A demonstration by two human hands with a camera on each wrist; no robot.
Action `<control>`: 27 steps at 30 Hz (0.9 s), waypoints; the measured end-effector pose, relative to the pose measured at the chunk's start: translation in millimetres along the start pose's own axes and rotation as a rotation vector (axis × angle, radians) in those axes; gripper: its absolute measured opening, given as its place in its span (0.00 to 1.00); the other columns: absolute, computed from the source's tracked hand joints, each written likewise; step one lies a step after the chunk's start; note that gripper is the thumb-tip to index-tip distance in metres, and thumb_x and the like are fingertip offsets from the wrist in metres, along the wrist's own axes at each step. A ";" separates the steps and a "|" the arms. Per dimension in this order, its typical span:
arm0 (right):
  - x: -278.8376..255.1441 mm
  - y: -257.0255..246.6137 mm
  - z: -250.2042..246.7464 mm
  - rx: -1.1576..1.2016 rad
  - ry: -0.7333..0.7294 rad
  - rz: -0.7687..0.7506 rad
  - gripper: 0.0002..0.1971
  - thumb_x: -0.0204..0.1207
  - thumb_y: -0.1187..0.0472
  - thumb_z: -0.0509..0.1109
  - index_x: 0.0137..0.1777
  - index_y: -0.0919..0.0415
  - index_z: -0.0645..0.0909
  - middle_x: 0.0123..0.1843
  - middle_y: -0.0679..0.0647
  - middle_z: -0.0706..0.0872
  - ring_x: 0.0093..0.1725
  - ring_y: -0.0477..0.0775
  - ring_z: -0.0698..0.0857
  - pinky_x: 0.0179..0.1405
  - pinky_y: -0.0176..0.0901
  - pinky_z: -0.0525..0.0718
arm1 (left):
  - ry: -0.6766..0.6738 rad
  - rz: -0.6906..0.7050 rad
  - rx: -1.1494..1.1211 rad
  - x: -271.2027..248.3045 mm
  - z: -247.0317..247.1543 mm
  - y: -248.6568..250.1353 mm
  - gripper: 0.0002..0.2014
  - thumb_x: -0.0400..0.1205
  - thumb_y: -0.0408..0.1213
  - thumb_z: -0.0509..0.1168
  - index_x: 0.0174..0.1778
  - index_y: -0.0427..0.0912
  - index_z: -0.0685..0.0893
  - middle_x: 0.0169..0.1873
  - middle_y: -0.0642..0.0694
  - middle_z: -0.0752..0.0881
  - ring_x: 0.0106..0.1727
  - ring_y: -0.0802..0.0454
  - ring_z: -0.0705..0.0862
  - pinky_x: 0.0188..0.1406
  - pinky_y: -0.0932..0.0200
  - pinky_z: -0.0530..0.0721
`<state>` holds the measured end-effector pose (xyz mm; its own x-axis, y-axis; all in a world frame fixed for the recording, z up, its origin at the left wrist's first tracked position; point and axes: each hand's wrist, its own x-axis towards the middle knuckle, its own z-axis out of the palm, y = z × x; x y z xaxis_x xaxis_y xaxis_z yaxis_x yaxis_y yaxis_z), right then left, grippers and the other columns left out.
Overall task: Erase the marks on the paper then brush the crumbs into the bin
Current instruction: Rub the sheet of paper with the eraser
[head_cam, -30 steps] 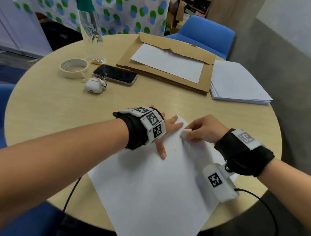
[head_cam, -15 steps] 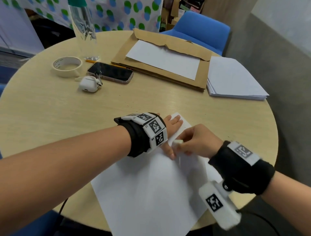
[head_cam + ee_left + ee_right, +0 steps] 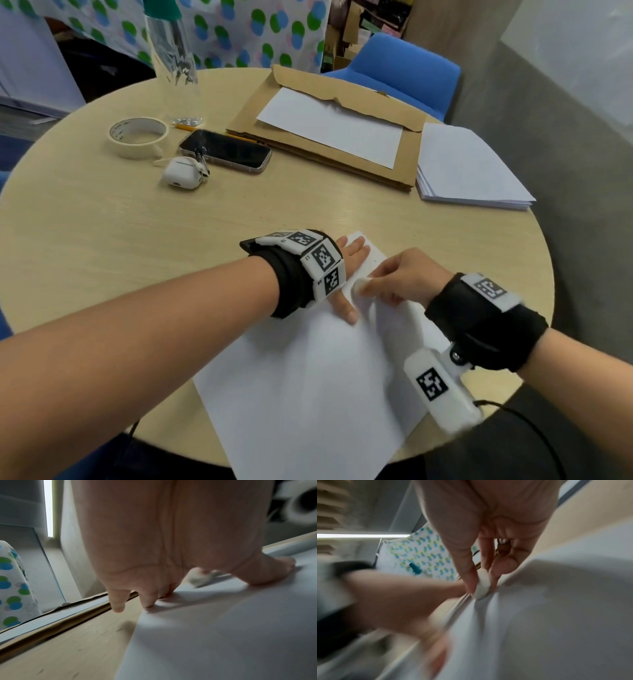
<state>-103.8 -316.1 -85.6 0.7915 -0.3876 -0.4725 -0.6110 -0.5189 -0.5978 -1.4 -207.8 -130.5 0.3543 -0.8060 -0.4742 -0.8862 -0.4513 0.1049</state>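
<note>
A white sheet of paper (image 3: 308,383) lies at the near edge of the round wooden table (image 3: 102,222). My left hand (image 3: 346,270) presses flat on the paper's far corner, fingers spread; the left wrist view shows its fingertips (image 3: 147,604) on the paper's edge (image 3: 205,635). My right hand (image 3: 400,277) pinches a small white eraser (image 3: 359,286) between thumb and fingers and holds it against the paper beside the left thumb. In the right wrist view the eraser (image 3: 482,584) touches the sheet (image 3: 547,622), blurred by motion. No marks are plain to see. No bin is in view.
At the back lie a brown envelope (image 3: 407,161) with a white sheet on it and a paper stack (image 3: 469,171) to its right. Back left hold a tape roll (image 3: 137,137), a phone (image 3: 226,154), an earbud case (image 3: 183,176), a clear bottle (image 3: 173,61). A blue chair (image 3: 404,72) stands behind.
My right hand has rubbed the eraser toward me and to the left along the paper, closer to the left thumb. The left hand has kept pressing the same corner. The head view shifted.
</note>
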 end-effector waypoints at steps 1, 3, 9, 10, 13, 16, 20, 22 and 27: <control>8.0 -1.6 -7.8 0.016 0.067 0.018 0.07 0.63 0.61 0.81 0.30 0.60 0.86 0.27 0.54 0.85 0.28 0.50 0.80 0.34 0.41 0.81 | 0.000 -0.004 0.007 0.4 -0.2 0.0 0.63 0.66 0.69 0.67 0.81 0.44 0.32 0.82 0.47 0.34 0.83 0.45 0.38 0.79 0.37 0.42; 19.8 -3.6 -17.8 0.049 0.200 0.039 0.06 0.62 0.61 0.81 0.31 0.59 0.86 0.32 0.55 0.86 0.33 0.52 0.82 0.37 0.42 0.82 | 0.002 -0.013 0.016 0.7 -0.4 0.3 0.62 0.67 0.69 0.67 0.81 0.45 0.32 0.82 0.48 0.34 0.83 0.45 0.38 0.79 0.38 0.42; -8.9 2.4 8.4 0.009 -0.020 0.000 0.07 0.65 0.61 0.79 0.31 0.60 0.85 0.23 0.51 0.82 0.24 0.47 0.76 0.27 0.38 0.78 | 0.000 -0.007 0.017 2.4 1.5 -2.5 0.64 0.65 0.71 0.66 0.80 0.45 0.30 0.81 0.47 0.32 0.83 0.45 0.37 0.78 0.37 0.41; -10.2 0.7 6.9 -0.002 -0.066 0.009 0.07 0.65 0.62 0.79 0.31 0.60 0.85 0.23 0.51 0.81 0.24 0.47 0.76 0.27 0.37 0.77 | -0.003 -0.006 0.019 2.2 1.4 -2.3 0.63 0.66 0.71 0.66 0.80 0.44 0.30 0.81 0.47 0.32 0.83 0.45 0.37 0.78 0.37 0.41; 7.0 -6.0 -10.3 0.035 0.059 0.035 0.05 0.64 0.64 0.80 0.35 0.63 0.87 0.27 0.53 0.83 0.27 0.48 0.78 0.28 0.35 0.78 | 0.002 -0.010 0.028 0.5 -0.5 -0.9 0.62 0.66 0.70 0.65 0.81 0.45 0.31 0.82 0.48 0.33 0.83 0.45 0.39 0.78 0.36 0.42; 19.4 -5.5 -16.0 0.082 0.199 0.044 0.07 0.63 0.63 0.81 0.38 0.64 0.87 0.31 0.55 0.83 0.30 0.50 0.79 0.33 0.39 0.78 | 0.012 -0.011 0.026 -1.1 -1.4 0.1 0.62 0.66 0.71 0.65 0.81 0.46 0.31 0.82 0.49 0.34 0.84 0.45 0.40 0.78 0.36 0.43; -3.3 7.3 3.3 0.050 0.047 0.004 0.07 0.63 0.62 0.81 0.32 0.61 0.84 0.24 0.52 0.80 0.23 0.48 0.75 0.25 0.37 0.75 | 0.011 -0.022 0.059 -1.1 -2.1 -0.6 0.63 0.65 0.73 0.64 0.81 0.46 0.31 0.82 0.49 0.34 0.84 0.46 0.41 0.77 0.34 0.40; -9.5 6.4 4.1 0.002 -0.064 0.028 0.06 0.64 0.62 0.80 0.33 0.62 0.85 0.24 0.52 0.81 0.23 0.47 0.75 0.23 0.34 0.75 | 0.004 -0.024 0.064 -2.0 -2.5 -0.8 0.63 0.65 0.74 0.63 0.80 0.46 0.30 0.82 0.49 0.33 0.84 0.47 0.40 0.77 0.35 0.39; 16.1 -4.4 -20.6 0.139 0.110 0.097 0.07 0.62 0.67 0.81 0.37 0.68 0.86 0.31 0.58 0.82 0.27 0.50 0.76 0.30 0.39 0.78 | -0.006 -0.031 0.075 -3.9 -5.3 1.9 0.62 0.66 0.72 0.63 0.80 0.46 0.30 0.82 0.49 0.33 0.84 0.46 0.41 0.77 0.34 0.41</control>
<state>-88.1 -335.7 -77.2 0.7211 -0.5155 -0.4629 -0.6742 -0.3684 -0.6401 -2.9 -207.6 -123.8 0.3807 -0.7894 -0.4816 -0.8945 -0.4463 0.0245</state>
